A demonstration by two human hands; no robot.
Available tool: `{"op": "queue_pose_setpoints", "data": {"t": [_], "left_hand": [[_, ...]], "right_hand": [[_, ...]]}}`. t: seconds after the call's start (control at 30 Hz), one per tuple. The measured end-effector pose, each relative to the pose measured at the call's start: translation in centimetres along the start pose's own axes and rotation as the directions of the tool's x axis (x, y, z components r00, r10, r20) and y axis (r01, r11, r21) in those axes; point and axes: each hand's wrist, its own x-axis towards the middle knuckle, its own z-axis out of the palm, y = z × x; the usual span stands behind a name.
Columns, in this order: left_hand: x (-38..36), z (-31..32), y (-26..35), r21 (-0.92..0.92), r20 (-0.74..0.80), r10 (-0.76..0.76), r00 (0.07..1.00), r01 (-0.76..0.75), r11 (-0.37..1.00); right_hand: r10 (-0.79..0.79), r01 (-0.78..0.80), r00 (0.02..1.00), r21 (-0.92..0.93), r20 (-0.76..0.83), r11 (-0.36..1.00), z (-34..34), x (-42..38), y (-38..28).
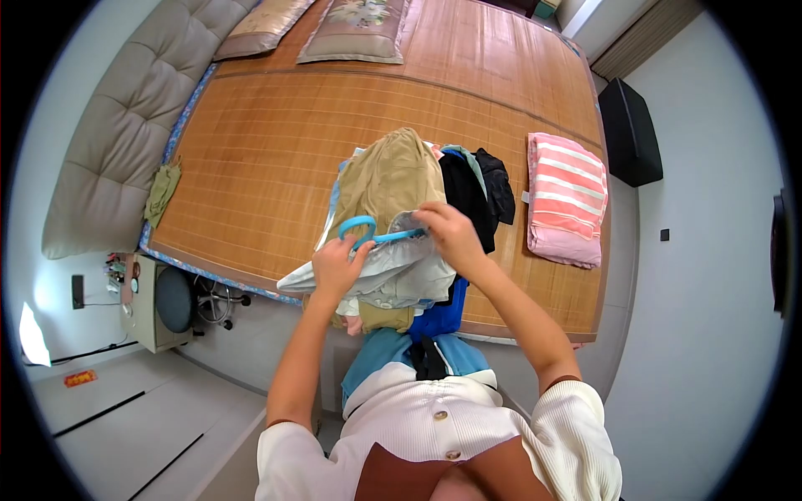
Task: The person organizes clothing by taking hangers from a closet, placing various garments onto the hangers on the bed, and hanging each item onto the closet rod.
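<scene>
A light-blue plastic clothes hanger lies over a pale grey garment, part of its far arm hidden by cloth. My left hand is closed around the hanger just below its round hook. At the other side, my right hand pinches the upper edge of the garment near the hanger's end. Under both hands is a heap of clothes, with khaki trousers on top. Black clothing and a blue piece stick out on the right and front of the heap.
The heap rests on a bed with a woven bamboo mat. A folded pink striped blanket lies to the right, pillows at the far left. A green cloth is by the padded headboard. A black speaker-like box stands beyond the right edge.
</scene>
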Motion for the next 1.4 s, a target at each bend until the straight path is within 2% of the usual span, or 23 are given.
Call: {"op": "queue_pose_setpoints", "data": {"t": [0.1, 0.17, 0.23, 0.27, 0.37, 0.4, 0.47, 0.53, 0.6, 0.7, 0.83, 0.97, 1.07, 1.17, 1.33, 1.4], "left_hand": [[0.2, 0.2, -0.5, -0.03, -0.033, -0.017, 0.999, 0.016, 0.999], [0.0, -0.4, -0.7, -0.025, -0.018, -0.028, 0.999, 0.027, 0.999], [-0.2, -1.4, -0.5, -0.121, -0.107, -0.072, 0.992, 0.059, 0.991], [-0.2, -2.0, -0.4, -0.164, -0.156, -0.094, 0.983, 0.068, 0.984], [-1.0, -3.5, 0.6, -0.207, -0.16, -0.191, 0.968, 0.157, 0.966], [-1.5, -3.9, 1.0, -0.199, -0.171, -0.206, 0.964, 0.171, 0.965], [-2.9, -4.8, 1.7, -0.174, -0.204, -0.237, 0.95, 0.204, 0.964], [-4.7, -5.9, 1.9, -0.135, -0.264, -0.239, 0.934, 0.209, 0.969], [-7.4, -6.7, 1.5, -0.043, -0.359, -0.228, 0.905, 0.228, 0.973], [-11.6, -8.6, 2.1, 0.076, -0.569, -0.211, 0.795, 0.307, 0.949], [-16.3, -10.0, 7.1, 0.248, -0.626, -0.243, 0.741, 0.485, 0.839], [-17.2, -11.9, 14.9, 0.464, -0.709, 0.026, 0.705, 0.438, 0.77], [-18.8, -12.2, 18.3, 0.404, -0.804, 0.022, 0.595, 0.518, 0.754], [-22.7, -14.0, 20.4, 0.197, -0.899, -0.131, 0.419, 0.652, 0.732], [-31.1, -17.4, 24.1, 0.099, -0.974, -0.102, 0.201, 0.79, 0.605], [-34.4, -18.8, 25.7, 0.064, -0.992, -0.054, 0.114, 0.823, 0.564]], "right_hand": [[-0.055, 0.049, 0.997, 0.09, 0.063, 0.995, 2.0, -0.1, -2.3], [-0.018, 0.018, 0.996, -0.007, 0.085, 1.0, 2.3, 0.2, -2.7], [0.052, -0.043, 0.994, -0.09, 0.097, 0.995, 2.8, 0.3, -2.4], [0.017, 0.004, 0.982, -0.113, 0.187, 0.994, 2.7, 0.4, -2.4], [-0.044, 0.062, 0.956, -0.051, 0.292, 0.997, 2.3, 1.6, -4.6], [-0.13, 0.147, 0.969, -0.068, 0.21, 0.987, 2.6, 2.1, -5.5], [-0.186, 0.205, 0.954, -0.057, 0.237, 0.977, 4.0, 2.2, -5.0], [-0.308, 0.328, 0.923, -0.053, 0.232, 0.943, 4.7, 2.4, -4.9], [-0.366, 0.382, 0.903, -0.03, 0.224, 0.924, 4.2, 2.5, -6.0], [-0.442, 0.439, 0.876, 0.06, 0.194, 0.896, 3.1, 2.0, -6.9], [-0.54, 0.507, 0.819, 0.198, 0.194, 0.839, 1.7, 0.3, -9.5], [-0.655, 0.583, 0.736, 0.331, 0.171, 0.742, 2.4, -1.9, -13.9], [-0.689, 0.58, 0.687, 0.398, 0.229, 0.711, 2.3, -4.8, -19.1], [-0.76, 0.573, 0.62, 0.547, 0.196, 0.61, 3.3, -8.1, -23.4], [-0.909, 0.6, 0.31, 0.684, 0.279, 0.415, 1.7, -11.0, -30.0], [-0.959, 0.685, 0.231, 0.673, 0.163, 0.28, 1.5, -11.9, -31.9]]}}
